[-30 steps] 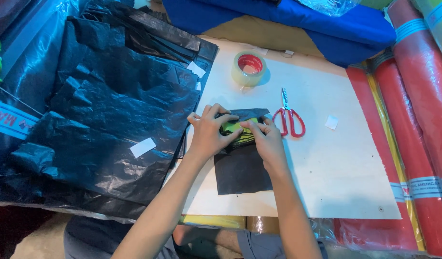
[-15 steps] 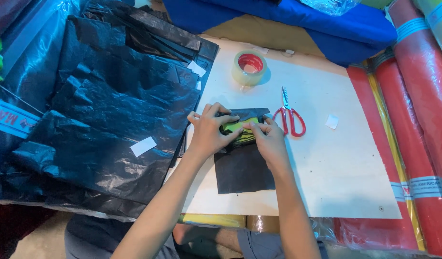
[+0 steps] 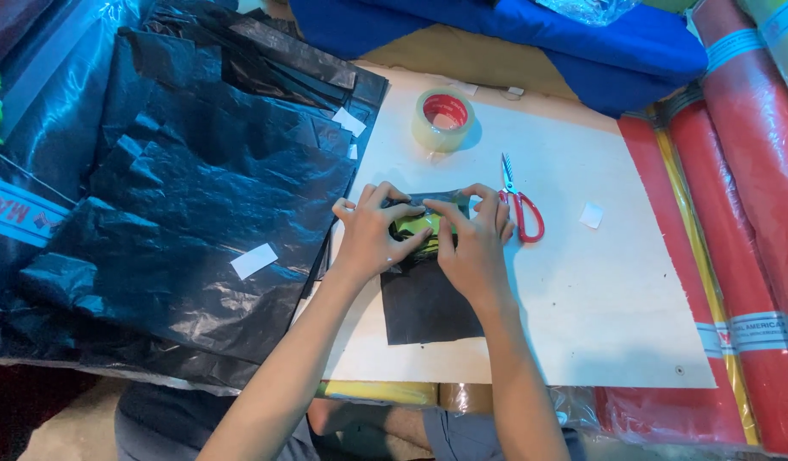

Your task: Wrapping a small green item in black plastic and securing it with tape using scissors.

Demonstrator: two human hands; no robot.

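A black plastic sheet (image 3: pixel 428 303) lies flat on a white board (image 3: pixel 599 299). At its top end sits a small yellow-green item (image 3: pixel 418 226), partly wrapped in the black plastic. My left hand (image 3: pixel 375 235) presses on the item's left side, fingers over the folded plastic. My right hand (image 3: pixel 475 243) grips the right side, with its fingertips on the top fold. Most of the item is hidden under both hands.
A roll of clear tape (image 3: pixel 443 119) stands at the board's far edge. Red-handled scissors (image 3: pixel 520 205) lie just right of my right hand. A small white paper piece (image 3: pixel 591 215) lies further right. Black plastic bags (image 3: pixel 180 196) are piled on the left; red rolls (image 3: pixel 744 213) line the right.
My fingers have shifted slightly over the fold; the hands and the wrapped item stay in the same place.
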